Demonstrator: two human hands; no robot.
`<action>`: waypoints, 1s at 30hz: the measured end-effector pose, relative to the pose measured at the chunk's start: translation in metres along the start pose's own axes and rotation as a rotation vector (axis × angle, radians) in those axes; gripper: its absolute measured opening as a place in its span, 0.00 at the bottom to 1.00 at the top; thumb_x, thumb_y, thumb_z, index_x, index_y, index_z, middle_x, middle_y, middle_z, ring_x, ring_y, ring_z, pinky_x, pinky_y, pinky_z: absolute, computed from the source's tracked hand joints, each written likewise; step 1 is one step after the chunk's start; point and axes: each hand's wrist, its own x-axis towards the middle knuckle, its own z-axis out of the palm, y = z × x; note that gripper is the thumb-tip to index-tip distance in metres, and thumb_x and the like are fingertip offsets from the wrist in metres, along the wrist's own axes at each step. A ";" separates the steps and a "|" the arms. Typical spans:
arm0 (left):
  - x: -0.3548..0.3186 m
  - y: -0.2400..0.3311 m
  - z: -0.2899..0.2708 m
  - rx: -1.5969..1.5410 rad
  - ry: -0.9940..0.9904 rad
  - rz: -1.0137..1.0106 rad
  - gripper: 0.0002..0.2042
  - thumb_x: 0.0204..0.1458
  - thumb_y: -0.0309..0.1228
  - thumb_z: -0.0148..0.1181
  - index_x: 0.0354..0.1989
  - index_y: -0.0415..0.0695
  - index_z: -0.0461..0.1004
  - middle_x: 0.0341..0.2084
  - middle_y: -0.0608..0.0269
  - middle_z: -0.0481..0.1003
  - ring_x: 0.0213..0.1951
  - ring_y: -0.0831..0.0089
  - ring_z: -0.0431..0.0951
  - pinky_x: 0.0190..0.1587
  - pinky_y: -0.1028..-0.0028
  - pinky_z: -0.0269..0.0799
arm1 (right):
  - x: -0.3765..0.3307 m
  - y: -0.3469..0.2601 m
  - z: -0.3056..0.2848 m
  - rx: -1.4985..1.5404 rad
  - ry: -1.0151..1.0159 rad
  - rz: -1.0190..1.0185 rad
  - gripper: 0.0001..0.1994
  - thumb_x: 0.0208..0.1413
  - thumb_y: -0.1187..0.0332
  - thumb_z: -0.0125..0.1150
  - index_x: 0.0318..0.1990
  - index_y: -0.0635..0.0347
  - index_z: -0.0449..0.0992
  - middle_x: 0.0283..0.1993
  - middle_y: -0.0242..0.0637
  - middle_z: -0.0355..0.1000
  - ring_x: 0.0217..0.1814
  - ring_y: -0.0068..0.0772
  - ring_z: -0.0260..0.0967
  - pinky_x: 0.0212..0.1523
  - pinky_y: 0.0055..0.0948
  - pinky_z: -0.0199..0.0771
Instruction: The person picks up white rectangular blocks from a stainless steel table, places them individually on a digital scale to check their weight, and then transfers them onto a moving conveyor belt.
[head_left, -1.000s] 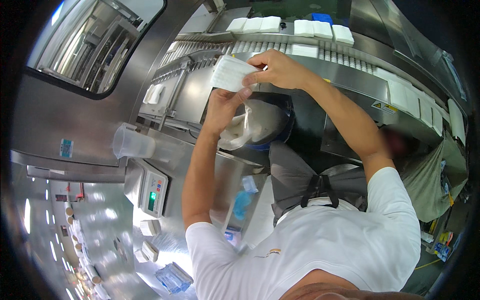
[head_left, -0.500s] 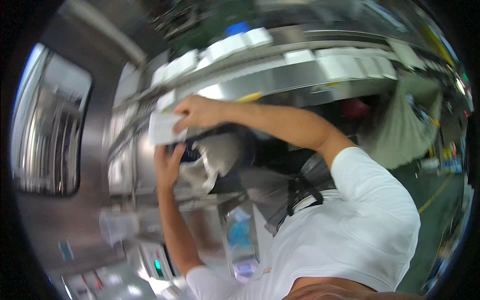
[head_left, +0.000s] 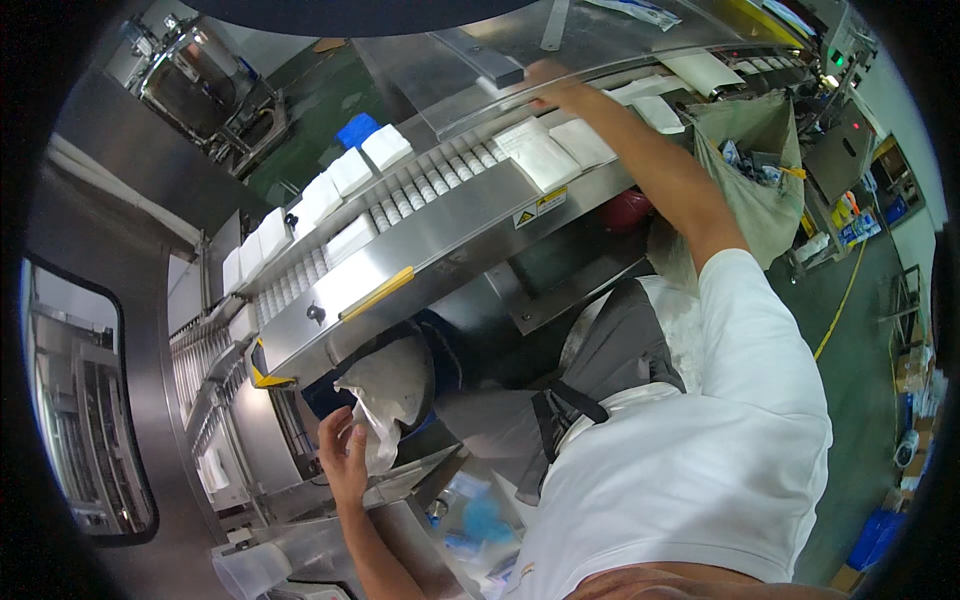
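Note:
My left hand (head_left: pixel 345 458) is low on the left, fingers apart and half curled, with nothing in them. Just beside it hangs the crumpled edge of a whitish plastic bag (head_left: pixel 384 395), set in a dark round bin. My right arm stretches over the roller conveyor, and my right hand (head_left: pixel 550 82) is at its far side, smeared by motion. A blurred pale patch lies by its fingertips; whether they hold it I cannot tell. White flat packets (head_left: pixel 540 152) lie on the conveyor below that hand. More white packets (head_left: pixel 350 172) stand in a row along its far edge.
The conveyor's steel side rail (head_left: pixel 375 285) runs diagonally in front of me. A clear panel (head_left: pixel 455 112) covers part of the line. A cloth sack (head_left: pixel 750 150) hangs at the right. At lower left are a translucent jug (head_left: pixel 252 570) and a tray with blue items (head_left: pixel 487 517).
Both hands were together around a white packet at the left. My right hand has swung far right across the conveyor; my left has dropped lower and lost the packet. The view has shifted.

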 end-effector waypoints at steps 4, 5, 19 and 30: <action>0.006 -0.015 0.004 -0.063 0.023 -0.074 0.17 0.63 0.31 0.66 0.56 0.38 0.74 0.51 0.57 0.77 0.53 0.68 0.79 0.57 0.70 0.74 | 0.033 0.022 0.002 0.301 0.027 -0.012 0.17 0.60 0.54 0.67 0.35 0.61 0.80 0.32 0.37 0.78 0.29 0.31 0.75 0.28 0.30 0.73; 0.008 -0.017 0.005 -0.072 0.039 -0.054 0.15 0.63 0.30 0.66 0.55 0.38 0.74 0.49 0.58 0.79 0.52 0.70 0.79 0.56 0.71 0.74 | 0.036 0.020 0.013 0.367 0.064 0.072 0.20 0.59 0.51 0.69 0.36 0.63 0.81 0.32 0.38 0.79 0.29 0.30 0.75 0.29 0.30 0.74; 0.001 -0.031 0.002 0.282 0.008 0.067 0.17 0.62 0.32 0.67 0.54 0.37 0.74 0.45 0.54 0.80 0.49 0.67 0.81 0.52 0.67 0.79 | 0.086 -0.015 0.140 -0.201 -0.065 -0.015 0.26 0.63 0.48 0.64 0.47 0.69 0.80 0.43 0.51 0.80 0.42 0.45 0.78 0.45 0.44 0.80; -0.059 0.042 -0.014 0.380 0.483 0.172 0.14 0.60 0.25 0.65 0.53 0.39 0.76 0.44 0.53 0.79 0.46 0.62 0.81 0.51 0.64 0.77 | -0.147 -0.102 0.114 -0.133 -0.159 -0.435 0.14 0.69 0.62 0.57 0.53 0.61 0.79 0.42 0.46 0.80 0.43 0.41 0.78 0.47 0.39 0.77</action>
